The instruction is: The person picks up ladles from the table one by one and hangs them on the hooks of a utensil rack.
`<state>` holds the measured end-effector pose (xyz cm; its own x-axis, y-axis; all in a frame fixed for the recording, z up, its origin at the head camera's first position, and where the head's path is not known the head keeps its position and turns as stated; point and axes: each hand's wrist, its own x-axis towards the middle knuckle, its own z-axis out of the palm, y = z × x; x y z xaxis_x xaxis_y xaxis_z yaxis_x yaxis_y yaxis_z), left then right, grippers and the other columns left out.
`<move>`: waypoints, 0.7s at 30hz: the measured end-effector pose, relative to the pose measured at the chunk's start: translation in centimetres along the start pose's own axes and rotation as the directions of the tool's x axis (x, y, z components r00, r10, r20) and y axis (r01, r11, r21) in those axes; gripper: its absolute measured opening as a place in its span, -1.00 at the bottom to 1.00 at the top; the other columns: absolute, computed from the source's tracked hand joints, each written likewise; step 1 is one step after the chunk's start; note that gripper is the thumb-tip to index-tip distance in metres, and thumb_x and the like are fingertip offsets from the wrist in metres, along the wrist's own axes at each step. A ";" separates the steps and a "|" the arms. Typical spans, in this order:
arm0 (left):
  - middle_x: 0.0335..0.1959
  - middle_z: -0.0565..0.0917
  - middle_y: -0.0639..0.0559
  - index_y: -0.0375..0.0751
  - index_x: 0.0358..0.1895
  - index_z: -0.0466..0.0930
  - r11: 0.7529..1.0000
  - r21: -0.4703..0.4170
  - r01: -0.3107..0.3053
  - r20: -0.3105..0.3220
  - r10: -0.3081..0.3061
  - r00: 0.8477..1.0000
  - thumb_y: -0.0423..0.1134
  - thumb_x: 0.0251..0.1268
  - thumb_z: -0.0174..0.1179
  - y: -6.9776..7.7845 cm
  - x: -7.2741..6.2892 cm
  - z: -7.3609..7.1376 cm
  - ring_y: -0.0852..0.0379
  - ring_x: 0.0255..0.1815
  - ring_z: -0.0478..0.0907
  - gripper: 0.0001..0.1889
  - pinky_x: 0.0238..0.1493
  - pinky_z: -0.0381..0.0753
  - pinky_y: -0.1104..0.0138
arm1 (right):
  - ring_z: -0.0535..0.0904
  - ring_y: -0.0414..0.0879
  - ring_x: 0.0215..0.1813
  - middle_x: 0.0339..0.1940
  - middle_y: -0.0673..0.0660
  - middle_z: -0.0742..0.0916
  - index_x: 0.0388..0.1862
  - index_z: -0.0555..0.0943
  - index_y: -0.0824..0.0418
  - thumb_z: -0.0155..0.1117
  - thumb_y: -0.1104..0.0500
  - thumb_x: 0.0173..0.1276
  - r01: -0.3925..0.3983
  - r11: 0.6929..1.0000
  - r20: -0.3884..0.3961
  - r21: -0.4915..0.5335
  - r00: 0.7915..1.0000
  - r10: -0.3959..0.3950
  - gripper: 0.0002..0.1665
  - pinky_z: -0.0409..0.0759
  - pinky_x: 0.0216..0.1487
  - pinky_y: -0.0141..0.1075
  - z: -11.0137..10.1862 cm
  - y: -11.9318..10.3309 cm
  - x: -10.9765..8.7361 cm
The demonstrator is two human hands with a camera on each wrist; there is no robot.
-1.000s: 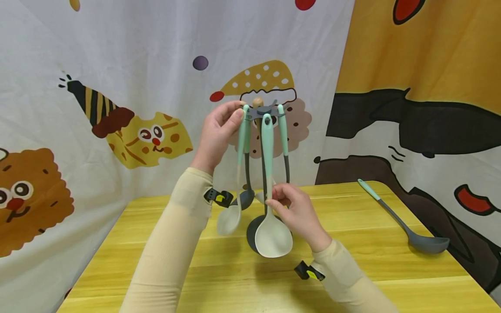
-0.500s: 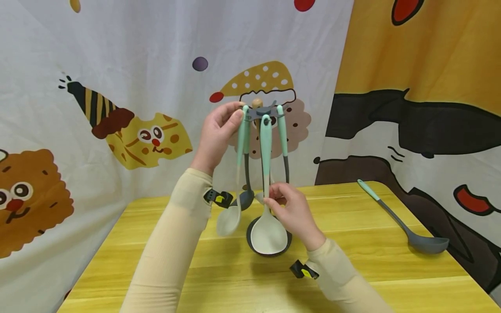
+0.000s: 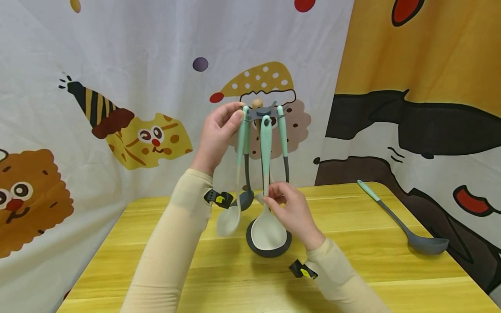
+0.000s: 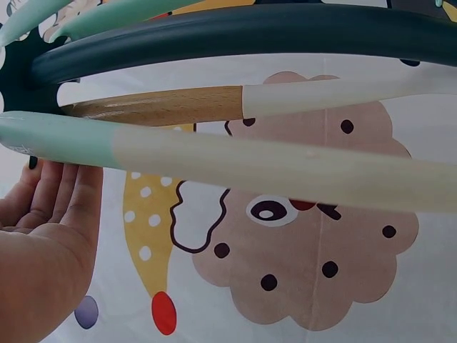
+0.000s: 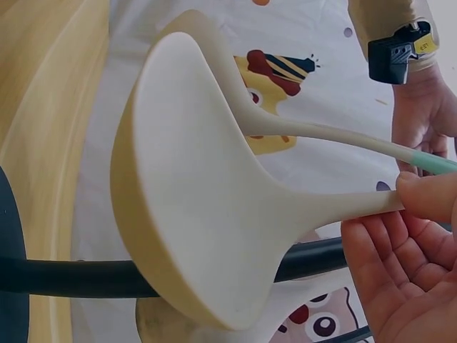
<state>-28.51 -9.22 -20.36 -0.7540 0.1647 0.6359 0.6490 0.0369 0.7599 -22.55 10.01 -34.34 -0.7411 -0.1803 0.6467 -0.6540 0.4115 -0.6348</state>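
A white ladle [image 3: 269,230] with a mint handle hangs upright at the front of a dark utensil stand [image 3: 263,114]. My right hand [image 3: 293,211] pinches its pale shaft between thumb and fingers, just above the bowl. Up at the stand's top left, my left hand [image 3: 219,134] grips the edge of the hook ring, thumb against the top of a white spoon [image 3: 228,221] with a mint handle. In the left wrist view its fingers reach behind that handle. The right wrist view shows the ladle's bowl [image 5: 200,186] close up, crossing the stand's dark pole [image 5: 71,279].
Other utensils hang round the stand, among them a grey one [image 3: 245,200] and a wood-handled one [image 4: 164,106]. The stand's round base [image 3: 274,253] rests on the wooden table [image 3: 219,278]. A grey ladle [image 3: 428,244] lies at the right. A printed curtain [image 3: 156,52] hangs behind.
The white ladle has swung slightly left, into line with the stand's base, and risen a little. My right hand has moved left with it. My left hand stays put.
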 end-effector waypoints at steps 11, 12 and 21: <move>0.02 0.62 -0.12 -0.34 0.22 0.50 1.000 -0.006 0.004 -0.002 -0.004 1.000 -0.21 0.52 0.08 0.0 0.1 0.0 0.05 -0.02 0.58 -0.64 0.16 0.56 0.22 | 0.63 -0.12 -0.18 -0.24 0.03 0.70 -0.03 0.60 0.24 0.45 0.32 0.24 0.109 0.994 0.049 -0.026 0.993 -0.107 -0.67 0.67 -0.17 -0.19 -0.5 0.3 -0.2; 0.02 0.62 -0.12 -0.34 0.22 0.50 1.000 -0.005 0.005 -0.002 -0.005 1.000 -0.21 0.52 0.08 -0.1 0.1 0.0 0.05 -0.02 0.58 -0.64 0.16 0.56 0.22 | 0.64 -0.11 -0.17 -0.23 0.04 0.71 -0.01 0.60 0.24 0.45 0.32 0.24 0.116 0.993 0.053 -0.033 0.992 -0.114 -0.66 0.67 -0.16 -0.17 -0.6 0.3 -0.2; 0.02 0.62 -0.13 -0.34 0.22 0.50 1.000 -0.007 0.006 0.004 -0.006 1.000 -0.21 0.52 0.08 0.0 0.1 0.0 0.04 -0.02 0.58 -0.64 0.15 0.57 0.22 | 0.65 -0.02 -0.05 -0.06 0.13 0.71 0.13 0.56 0.31 0.45 0.28 0.26 0.147 0.982 0.128 -0.116 0.983 -0.132 -0.53 0.64 -0.04 -0.12 -1.4 0.0 -0.4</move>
<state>-28.56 -9.15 -20.27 -0.7577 0.1683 0.6305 0.6434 0.0309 0.7649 -22.05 11.35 -33.96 -0.6612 -0.3457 0.6658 -0.7340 0.4816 -0.4789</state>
